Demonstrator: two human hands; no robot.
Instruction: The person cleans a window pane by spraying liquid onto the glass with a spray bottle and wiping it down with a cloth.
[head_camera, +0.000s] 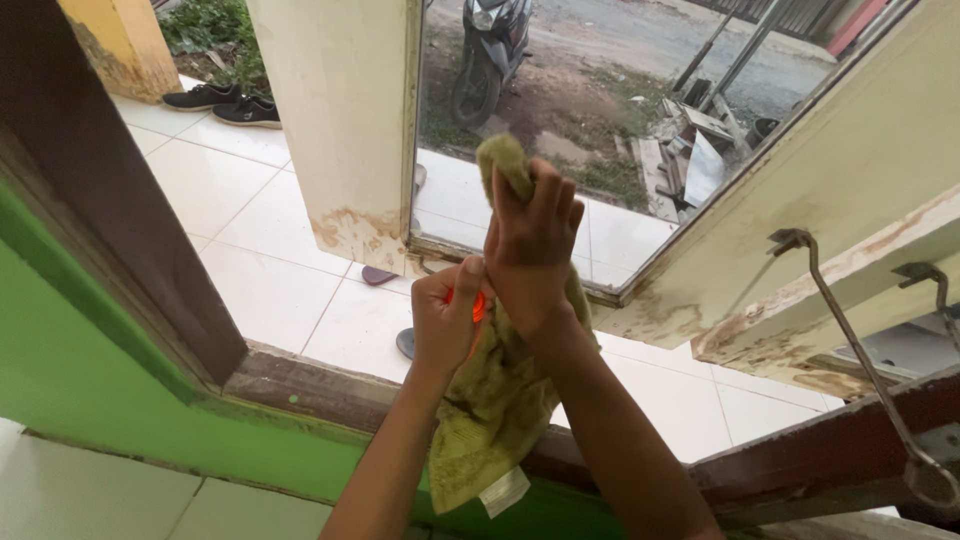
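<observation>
My right hand (532, 245) is closed around an olive-green towel (492, 400), bunching its top end up against the glass pane (590, 90) of an open cream window sash (350, 120). The rest of the towel hangs down between my forearms, with a white label at its lower edge. My left hand (447, 318) is closed on a small orange-red object (478, 306), mostly hidden by the fingers, right beside the towel and my right wrist.
A dark brown window frame (300, 385) sits in a green wall (70, 360). A metal window stay (860, 350) hangs at right. Outside lie white floor tiles (250, 250), black shoes (225, 100), sandals, a scooter (490, 50) and scrap boards.
</observation>
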